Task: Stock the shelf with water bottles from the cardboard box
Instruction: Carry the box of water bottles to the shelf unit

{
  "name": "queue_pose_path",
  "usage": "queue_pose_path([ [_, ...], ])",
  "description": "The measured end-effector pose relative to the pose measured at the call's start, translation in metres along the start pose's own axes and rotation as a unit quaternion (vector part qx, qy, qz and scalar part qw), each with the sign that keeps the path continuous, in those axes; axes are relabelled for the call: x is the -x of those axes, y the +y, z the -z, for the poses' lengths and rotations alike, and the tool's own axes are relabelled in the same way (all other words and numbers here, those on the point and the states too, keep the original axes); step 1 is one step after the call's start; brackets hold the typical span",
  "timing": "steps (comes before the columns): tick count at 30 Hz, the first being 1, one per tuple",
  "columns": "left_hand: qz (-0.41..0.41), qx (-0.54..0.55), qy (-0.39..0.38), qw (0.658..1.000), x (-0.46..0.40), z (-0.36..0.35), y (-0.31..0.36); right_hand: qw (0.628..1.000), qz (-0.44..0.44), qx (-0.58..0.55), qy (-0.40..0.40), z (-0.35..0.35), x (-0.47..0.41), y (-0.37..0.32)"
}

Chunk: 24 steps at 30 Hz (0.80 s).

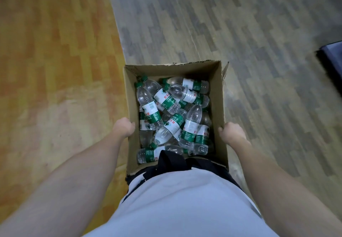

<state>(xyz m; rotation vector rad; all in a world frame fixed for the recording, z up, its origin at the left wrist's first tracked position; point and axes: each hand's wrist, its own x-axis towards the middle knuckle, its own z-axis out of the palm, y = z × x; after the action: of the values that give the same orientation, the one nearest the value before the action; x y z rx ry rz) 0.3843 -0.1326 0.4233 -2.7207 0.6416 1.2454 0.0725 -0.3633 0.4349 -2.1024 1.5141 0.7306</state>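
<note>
- Gripping the cardboard box (218, 96) at both side walls: left hand (123, 127) on the left wall, right hand (232, 133) on the right wall; fingers of both curl under or behind the walls, mostly hidden.
- Box near edge is covered by the person's white shirt (185, 203) and a dark strap (169, 160).
- Water bottles (172, 114) lie jumbled inside the box, lower ones buried, count unclear.
- Labels are green and white with red Chinese characters; small print unreadable.
- Box is held in front of the body above the floor (259, 33), grey planks right, orange-brown left.
- Dark object (331, 55) is cut off at the right edge.
</note>
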Motion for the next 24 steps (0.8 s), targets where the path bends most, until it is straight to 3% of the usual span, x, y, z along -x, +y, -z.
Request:
queue_pose_path([
  [13, 0.011, -0.043, 0.036, 0.998, -0.076, 0.104, 0.118, 0.999, 0.017, -0.044, -0.018, 0.119, -0.133, -0.023],
  [24, -0.009, -0.073, 0.049, 0.996, -0.144, 0.162, 0.153, 0.998, -0.009, -0.056, -0.034, 0.165, -0.192, -0.059],
])
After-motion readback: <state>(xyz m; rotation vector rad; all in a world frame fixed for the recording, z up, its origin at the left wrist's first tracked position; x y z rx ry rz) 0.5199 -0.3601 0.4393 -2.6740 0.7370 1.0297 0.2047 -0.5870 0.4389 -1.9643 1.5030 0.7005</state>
